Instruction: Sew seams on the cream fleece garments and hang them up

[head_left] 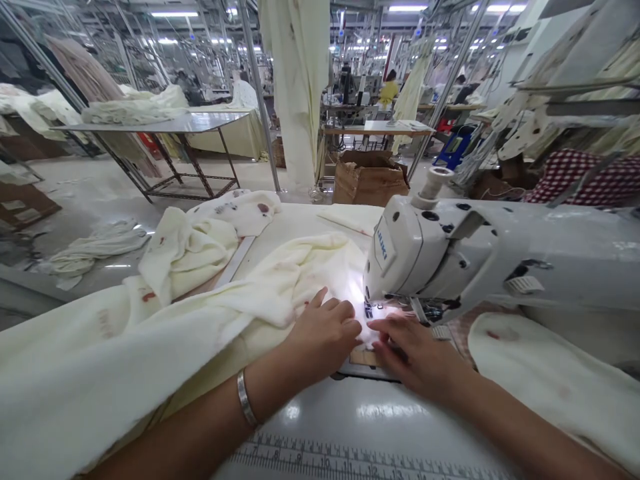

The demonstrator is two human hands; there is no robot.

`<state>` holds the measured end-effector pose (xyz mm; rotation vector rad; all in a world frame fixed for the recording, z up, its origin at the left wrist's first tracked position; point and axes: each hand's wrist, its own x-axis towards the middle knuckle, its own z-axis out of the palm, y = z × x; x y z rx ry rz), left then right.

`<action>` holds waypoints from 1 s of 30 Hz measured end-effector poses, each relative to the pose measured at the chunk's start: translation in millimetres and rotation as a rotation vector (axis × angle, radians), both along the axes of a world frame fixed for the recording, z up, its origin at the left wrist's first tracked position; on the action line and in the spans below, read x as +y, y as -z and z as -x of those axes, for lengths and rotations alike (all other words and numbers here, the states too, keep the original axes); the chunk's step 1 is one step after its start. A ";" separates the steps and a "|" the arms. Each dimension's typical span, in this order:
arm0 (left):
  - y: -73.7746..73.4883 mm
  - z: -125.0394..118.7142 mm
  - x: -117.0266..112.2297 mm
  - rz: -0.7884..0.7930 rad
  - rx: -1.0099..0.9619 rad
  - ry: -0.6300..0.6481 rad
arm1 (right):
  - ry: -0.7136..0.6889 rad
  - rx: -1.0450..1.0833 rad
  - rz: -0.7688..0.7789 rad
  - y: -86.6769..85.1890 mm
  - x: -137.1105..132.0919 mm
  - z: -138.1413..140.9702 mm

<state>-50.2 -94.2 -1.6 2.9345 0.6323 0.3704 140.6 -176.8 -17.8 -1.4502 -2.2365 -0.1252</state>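
Observation:
My left hand [325, 330] lies on the cream fleece fabric [210, 313], fingers curled and pressing it flat just left of the needle. My right hand [407, 350] rests fingers-down on the fabric right under the presser foot [370, 310], pressed together on the cloth edge. The white sewing machine [475, 257] stands over both hands, its lamp lighting the spot. A silver bangle [246, 400] sits on my left wrist. The fabric drapes left across the table and over my left forearm.
A ruler strip [325, 460] runs along the table's near edge. More cream pieces lie at the right [545, 373] and far left [195, 240]. Beyond stand a cardboard box [370, 177], a metal table [165, 123], hanging cloth and distant workers.

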 end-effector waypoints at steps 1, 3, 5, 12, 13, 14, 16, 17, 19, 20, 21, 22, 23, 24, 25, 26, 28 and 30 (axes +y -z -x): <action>0.7 0.9 0.3 0.007 0.002 0.003 | 0.001 -0.011 -0.016 0.9 0.4 0.3; 3.5 2.1 1.1 0.003 -0.004 0.010 | -0.010 -0.028 -0.046 4.3 1.8 1.0; 7.1 3.1 1.5 -0.019 -0.009 0.018 | -0.029 -0.044 -0.058 8.3 3.9 1.6; 4.4 5.3 -7.3 0.068 -0.029 -0.033 | -0.105 -0.126 0.007 8.5 5.5 2.7; 3.7 4.3 -8.1 0.094 -0.035 -0.065 | -0.105 -0.131 0.020 7.1 4.9 2.6; 3.5 2.7 -8.0 0.115 -0.038 -0.093 | -0.100 -0.132 0.033 5.7 4.4 2.3; 4.7 -1.4 -5.0 0.149 -0.041 -0.128 | -0.083 -0.125 0.055 3.2 4.1 1.3; 5.5 -3.5 -2.6 0.167 -0.042 -0.133 | -0.074 -0.119 0.065 2.1 4.3 0.6; 6.4 -6.8 1.6 0.207 -0.036 -0.133 | -0.062 -0.110 0.088 0.1 4.8 -0.5; 6.2 -7.6 2.6 0.221 -0.028 -0.128 | -0.059 -0.106 0.099 -0.9 4.6 -0.8; 5.7 -7.7 2.3 0.229 -0.024 -0.123 | -0.059 -0.103 0.110 -2.0 4.0 -0.8; 5.0 -7.3 1.0 0.232 -0.020 -0.115 | -0.061 -0.101 0.121 -3.1 2.9 -0.5; 4.1 -6.4 -1.1 0.233 -0.021 -0.109 | -0.064 -0.098 0.132 -4.2 1.3 0.0; 3.3 -5.2 -3.8 0.236 -0.022 -0.103 | -0.068 -0.095 0.141 -5.2 -0.6 0.6; 2.5 -4.1 -6.4 0.238 -0.021 -0.098 | -0.071 -0.093 0.148 -5.8 -2.6 1.2; 1.8 -3.1 -8.7 0.239 -0.016 -0.093 | -0.074 -0.090 0.152 -6.2 -4.5 1.7; 0.5 -2.4 -11.2 0.237 -0.001 -0.081 | -0.075 -0.086 0.154 -5.8 -7.2 2.3; -0.3 -3.3 -11.2 0.233 0.008 -0.078 | -0.069 -0.079 0.153 -4.2 -8.3 2.2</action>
